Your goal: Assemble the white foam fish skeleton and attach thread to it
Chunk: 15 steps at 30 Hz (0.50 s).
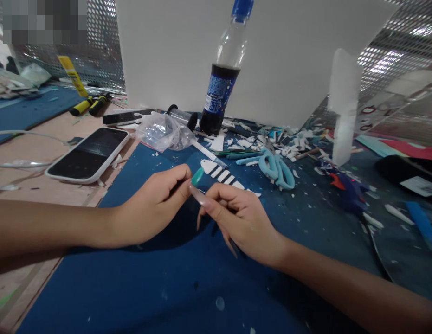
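Observation:
My left hand (160,199) is closed, thumb and forefinger pinched together above the blue mat (167,278). A glossy green oval (197,176) shows at its fingertips; I cannot tell whether it is a painted nail or a separate piece. My right hand (243,218) is closed too, its long-nailed fingertips meeting those of the left. A thin dark edge shows between the hands, but what either one grips is too small and hidden to name. Just beyond them lies a white fishbone-shaped cutout (222,175) with slots across it.
Behind stand a cola bottle (219,88) and a white board (167,51). Light-blue scissors (276,169), white scraps (295,144) and a plastic bag (163,132) lie beyond the hands. A phone (88,155) is at left, a dark-blue glue gun (348,190) with a cord at right.

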Available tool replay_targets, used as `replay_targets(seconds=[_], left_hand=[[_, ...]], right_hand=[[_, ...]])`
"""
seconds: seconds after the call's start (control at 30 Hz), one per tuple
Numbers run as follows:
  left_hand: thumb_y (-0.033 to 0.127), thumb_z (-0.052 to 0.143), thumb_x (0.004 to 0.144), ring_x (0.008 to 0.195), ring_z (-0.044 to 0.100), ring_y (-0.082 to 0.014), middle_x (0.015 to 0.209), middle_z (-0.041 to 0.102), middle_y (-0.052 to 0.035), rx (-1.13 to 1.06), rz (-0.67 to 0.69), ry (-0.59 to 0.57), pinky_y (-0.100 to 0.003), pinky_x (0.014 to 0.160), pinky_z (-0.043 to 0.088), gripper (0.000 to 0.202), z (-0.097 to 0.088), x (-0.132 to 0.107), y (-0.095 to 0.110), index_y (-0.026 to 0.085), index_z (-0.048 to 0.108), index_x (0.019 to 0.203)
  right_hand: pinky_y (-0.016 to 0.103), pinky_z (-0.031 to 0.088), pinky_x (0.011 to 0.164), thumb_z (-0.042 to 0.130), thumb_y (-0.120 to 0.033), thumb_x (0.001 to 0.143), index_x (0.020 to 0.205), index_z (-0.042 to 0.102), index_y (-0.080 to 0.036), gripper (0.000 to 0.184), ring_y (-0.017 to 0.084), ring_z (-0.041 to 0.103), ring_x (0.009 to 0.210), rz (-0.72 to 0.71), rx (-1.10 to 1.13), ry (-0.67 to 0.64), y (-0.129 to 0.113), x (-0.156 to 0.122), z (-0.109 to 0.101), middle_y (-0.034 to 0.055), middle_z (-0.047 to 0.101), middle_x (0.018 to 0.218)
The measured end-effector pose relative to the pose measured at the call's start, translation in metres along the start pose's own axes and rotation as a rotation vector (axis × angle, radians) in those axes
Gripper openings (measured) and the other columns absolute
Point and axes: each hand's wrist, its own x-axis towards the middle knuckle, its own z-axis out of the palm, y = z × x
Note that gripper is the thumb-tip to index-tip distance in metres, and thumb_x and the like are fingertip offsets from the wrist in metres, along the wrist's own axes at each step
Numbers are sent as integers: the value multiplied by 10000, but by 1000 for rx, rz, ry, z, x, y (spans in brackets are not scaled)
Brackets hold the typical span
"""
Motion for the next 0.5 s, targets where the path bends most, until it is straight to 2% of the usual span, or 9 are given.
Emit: replay_targets(seconds=[0.2,0.3,0.5], left_hand=[[337,348,929,516,336,-72,584,345,58,-53,-2,8,-211,469,298,323,-2,-2,5,183,400,650],[312,356,933,507,342,-70,574,347,59,-30,51,80,-208,466,304,320,-3,-4,6,181,403,645],[214,369,921,516,357,-74,584,358,56,75,199,204,-206,478,323,271,-2,-9,3,189,369,651]], right_hand=[[125,307,303,366,-440,936,729,536,-172,379,26,367,263,-15,-72,64,4,1,0,-100,387,367],[140,301,305,349,-441,939,722,522,-179,382,37,376,254,12,-94,63,5,2,1,-101,382,349],[192,380,377,344,-362,932,678,504,-190,346,62,405,256,35,-164,34,5,0,1,-98,384,329]])
